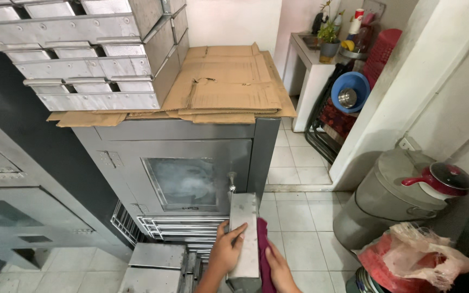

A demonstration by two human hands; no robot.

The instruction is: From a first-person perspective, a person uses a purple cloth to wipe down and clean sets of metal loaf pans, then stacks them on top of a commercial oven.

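In front of the steel oven [175, 163], low in the head view: left hand [225, 254] flat against a metal panel [244, 234], fingers spread narrow and pressed to its face, thumb hooked over the near edge, steadying rather than clutching. Just right of the panel, right hand [279, 270] closed around a dark magenta cloth [262, 255], cloth pressed to the panel's right edge. Panel itself upright, leaning close by the oven's lower right corner, just under the small door knob [231, 180]. Below the oven's glass door, a stack of wire racks [183, 230]. On top of the oven, flattened cardboard [223, 81], with stacked metal trays [82, 54] resting on its left part. Right of the oven, across the tiled floor, a large grey pot [392, 195] with a red-lidded pan [443, 180] on it. Beyond the oven, a white counter [308, 59] carrying a potted plant [329, 40].
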